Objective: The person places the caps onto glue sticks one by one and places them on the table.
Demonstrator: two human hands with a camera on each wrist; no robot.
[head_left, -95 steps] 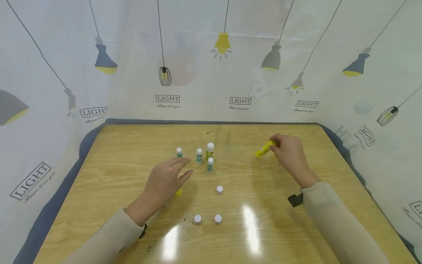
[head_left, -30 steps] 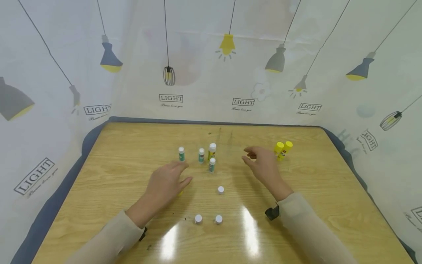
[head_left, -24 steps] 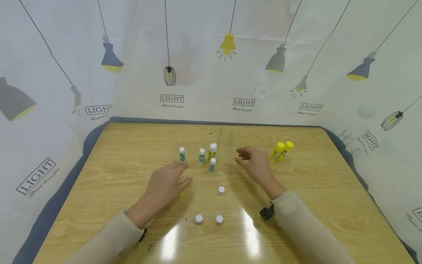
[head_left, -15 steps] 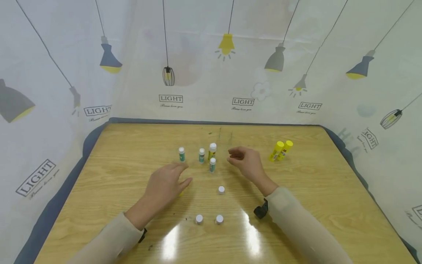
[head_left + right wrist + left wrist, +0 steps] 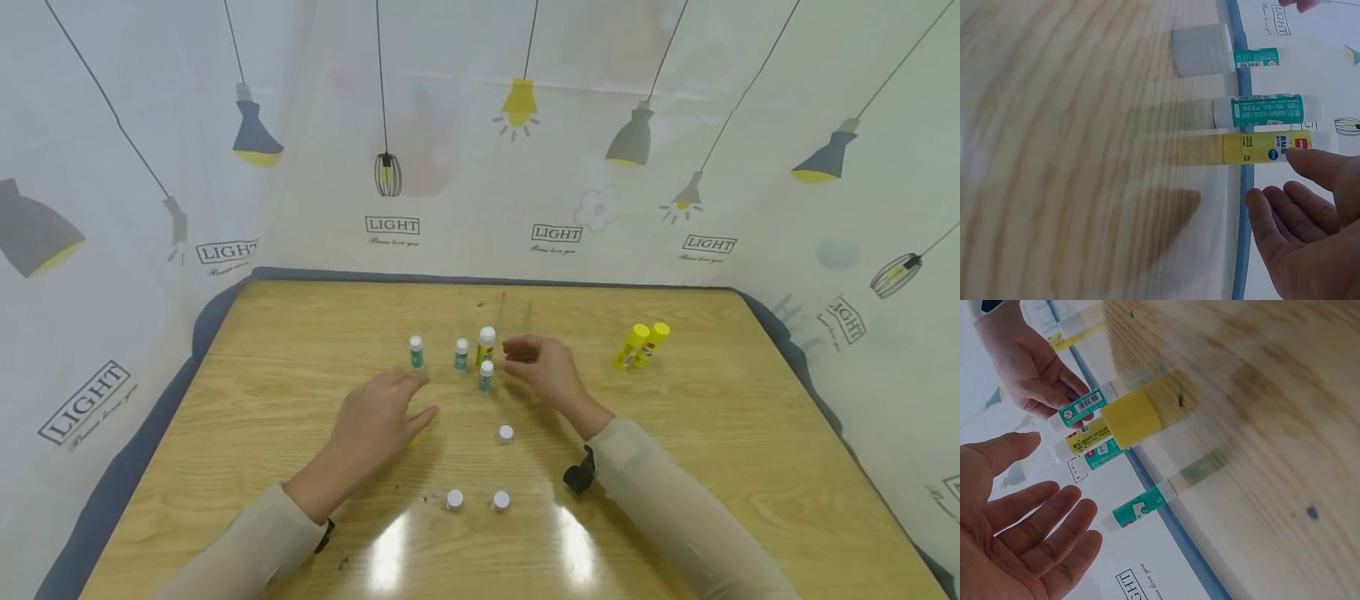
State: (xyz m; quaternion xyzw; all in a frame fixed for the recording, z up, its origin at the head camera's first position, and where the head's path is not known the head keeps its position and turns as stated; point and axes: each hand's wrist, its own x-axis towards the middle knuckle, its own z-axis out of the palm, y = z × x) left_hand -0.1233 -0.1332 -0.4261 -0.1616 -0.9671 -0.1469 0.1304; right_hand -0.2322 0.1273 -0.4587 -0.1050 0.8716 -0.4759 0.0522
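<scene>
My right hand (image 5: 543, 371) is beside an upright glue stick with a yellow label and white cap (image 5: 486, 343), its fingers spread and not closed round it. In the right wrist view the thumb (image 5: 1319, 165) overlaps the upper end of that yellow glue stick (image 5: 1263, 148). Around it stand three smaller green glue sticks with white caps, one in front (image 5: 486, 379), one beside it (image 5: 461, 356) and one farther left (image 5: 416, 353). My left hand (image 5: 375, 421) hovers with relaxed fingers and holds nothing. Below it, a short yellow cap-like piece (image 5: 1132, 419) stands on the table, mostly hidden in the head view.
Two yellow glue sticks with yellow caps (image 5: 635, 346) stand close together on the right of the wooden table (image 5: 712, 467). Nearer me are three loose white caps, one (image 5: 506, 434) in the middle, the others at the front left (image 5: 454, 500) and front right (image 5: 501, 501).
My right hand earlier held a yellow glue stick; it now stands upright at the right beside another. The hand has moved left to the white-capped yellow glue stick. My left hand has stayed nearly still.
</scene>
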